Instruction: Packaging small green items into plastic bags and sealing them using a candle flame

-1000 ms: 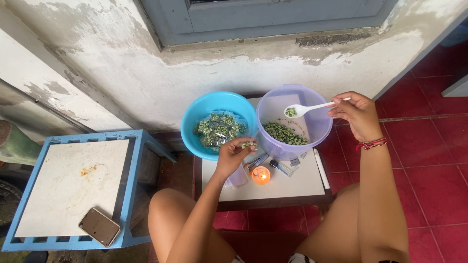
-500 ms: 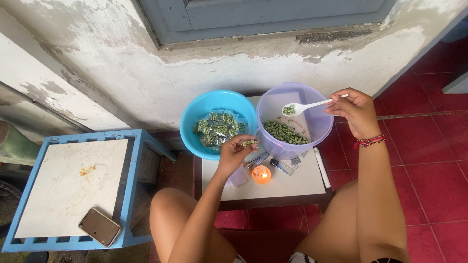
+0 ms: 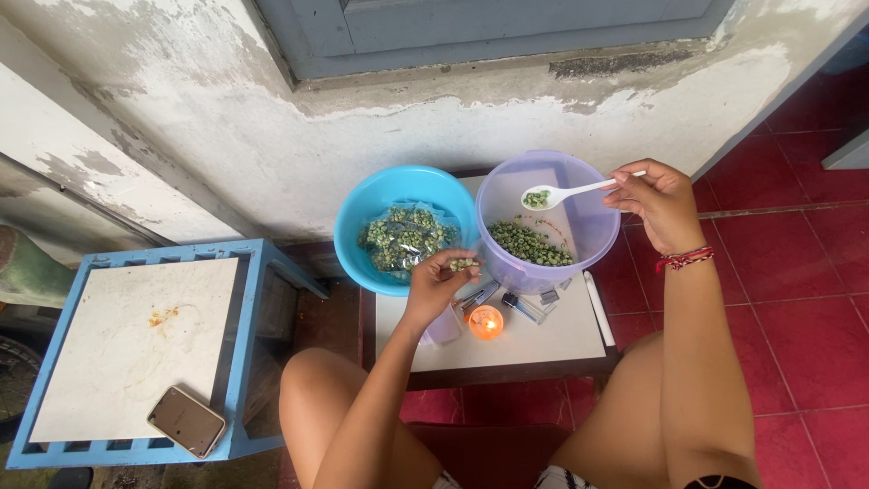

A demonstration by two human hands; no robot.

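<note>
The right hand (image 3: 659, 205) has its grip closed on a white plastic spoon (image 3: 570, 193) of green bits above the translucent purple tub (image 3: 593, 240); the left hand (image 3: 433, 285) pinches a small filled clear bag (image 3: 463, 264) beside the round blue bowl (image 3: 362, 217).

I see the back of the small desk (image 3: 543, 340) walled off by the blue bowl (image 3: 362, 249) and the purple tub (image 3: 593, 231), which stand side by side and nearly touch, so only the way over their rims is free. Just in front of them a lit candle (image 3: 485, 322), small clips (image 3: 525, 308) and a white pen (image 3: 596, 308) crowd the middle. The desk's near strip lies bare, between my two knees.
</note>
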